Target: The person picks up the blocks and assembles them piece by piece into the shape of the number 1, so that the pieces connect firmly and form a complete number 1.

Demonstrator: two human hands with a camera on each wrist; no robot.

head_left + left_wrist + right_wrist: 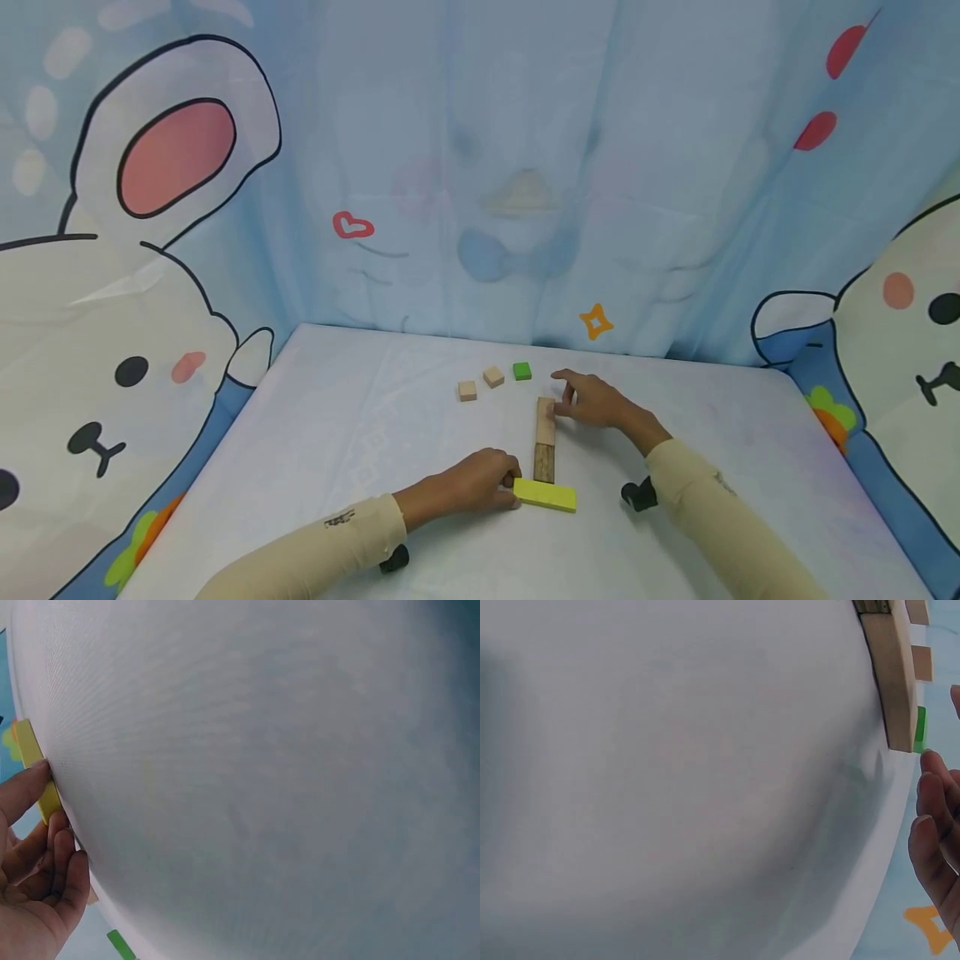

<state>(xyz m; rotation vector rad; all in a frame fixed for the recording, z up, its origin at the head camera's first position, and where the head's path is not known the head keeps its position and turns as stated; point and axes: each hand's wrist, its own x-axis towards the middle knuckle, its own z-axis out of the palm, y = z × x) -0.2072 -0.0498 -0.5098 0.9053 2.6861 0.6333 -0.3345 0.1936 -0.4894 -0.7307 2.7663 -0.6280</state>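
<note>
My left hand (474,483) pinches the left end of a yellow rectangular block (546,496), the thumb on its near side. The left wrist view shows the same yellow block (49,801) between thumb and fingers. Just behind it, a dark-grained wooden block (543,464) and a pale wooden block (546,422) lie end to end in a line running away from me. Near the far end of the pale block is my right hand (598,402), holding nothing. In the right wrist view its loosely bent fingers (930,796) are beside the pale block (892,682).
Behind the line of blocks sit a green block (522,372) and two small pale wooden cubes, one (493,377) slightly farther back than the other (467,392). A white cloth covers the table (360,433). A printed blue curtain (435,167) hangs along its far edge.
</note>
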